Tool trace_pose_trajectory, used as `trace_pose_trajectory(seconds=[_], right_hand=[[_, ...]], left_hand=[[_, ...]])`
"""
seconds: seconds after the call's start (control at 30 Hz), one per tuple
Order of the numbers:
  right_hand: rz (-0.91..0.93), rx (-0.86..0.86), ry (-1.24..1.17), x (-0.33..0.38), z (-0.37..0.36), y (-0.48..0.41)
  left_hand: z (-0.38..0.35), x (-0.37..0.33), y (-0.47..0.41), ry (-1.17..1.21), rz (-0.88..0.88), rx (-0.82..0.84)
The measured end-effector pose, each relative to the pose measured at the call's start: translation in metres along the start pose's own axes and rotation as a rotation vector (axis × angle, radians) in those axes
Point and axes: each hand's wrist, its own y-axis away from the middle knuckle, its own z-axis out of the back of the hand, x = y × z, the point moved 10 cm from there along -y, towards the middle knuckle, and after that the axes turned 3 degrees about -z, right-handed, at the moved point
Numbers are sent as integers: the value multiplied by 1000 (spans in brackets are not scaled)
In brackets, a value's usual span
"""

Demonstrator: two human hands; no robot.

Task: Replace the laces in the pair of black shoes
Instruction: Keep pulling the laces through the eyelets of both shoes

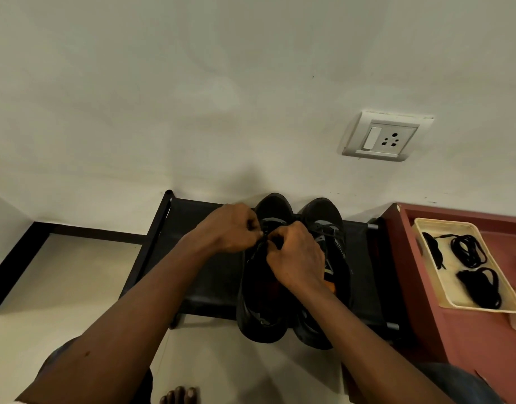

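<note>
Frame centre: matte black shoe (262, 316) on dark fabric rack (187, 220).
Left hand (230, 228), right hand (294, 258) pinching thin lace (267, 228), fingers curled.

The left shoe (259, 316) is pinched, seemingly at its lacing, by the left hand (230, 228) and right hand (294, 258); the right shoe (323, 214) is set just beside it. Coiled laces (468, 250) are kept in a tray (443, 221) at right.

There are two black fabric sports shoes, the left shoe (262, 310) and the right shoe (323, 214), and two bare hands, the left hand (230, 228) and the right hand (297, 258). One low black fabric-topped rack (198, 258) sits beneath. At three o'clock one cream rectangular plastic tray (452, 287) holds three black lace bundles (468, 250) on one reddish-brown cabinet (469, 339). One white wall socket (388, 137) shows at one o'clock.
</note>
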Motion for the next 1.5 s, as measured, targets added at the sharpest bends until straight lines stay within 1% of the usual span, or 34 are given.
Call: trace_pose_trajectory(seconds=[0.07,0.23,0.33,0.43,0.6,0.63,0.67,0.73,0.77,0.83,0.87,0.9,0.93,0.97,1.0,1.03,1.1,1.2,1.27,1.5], right_hand=[[4,-8,1,0,1,0],[17,-17,2,1,1,1],[23,-20,9,3,2,2],[32,-25,20,4,3,3],[29,-19,22,5,2,1],[27,-18,22,5,2,1],[24,-16,22,5,2,1],[18,-11,22,4,2,1],[18,-11,20,4,2,1],[19,-13,14,3,2,1],[19,-12,11,3,2,0],[19,-11,6,3,2,0],[18,-9,2,2,1,-1],[15,-9,-2,2,1,-1],[14,-9,-5,1,2,-2],[15,-7,-7,1,1,-2],[19,-4,-3,1,0,-3],[26,-6,4,1,0,-2],[29,-6,8,0,1,-3],[22,-3,18,-1,1,-3]], left_hand=[[-4,3,0,-6,9,44],[-8,2,0,-36,9,71],[-4,11,-1,-3,17,69],[13,29,-2,39,29,8],[50,61,2,226,101,-219],[58,67,3,322,135,-285],[65,74,6,481,187,-372],[71,90,16,913,321,-555],[70,96,21,1131,377,-618],[62,98,25,1513,409,-684],[59,97,24,1633,399,-698],[58,95,23,1659,391,-701],[59,92,23,1569,388,-687],[62,87,21,1375,375,-648],[64,78,18,1130,337,-591],[64,67,13,898,273,-522],[49,40,3,555,130,-319],[11,14,-1,218,18,7],[-3,6,-1,114,-2,104],[-11,-1,-3,73,-34,135]])
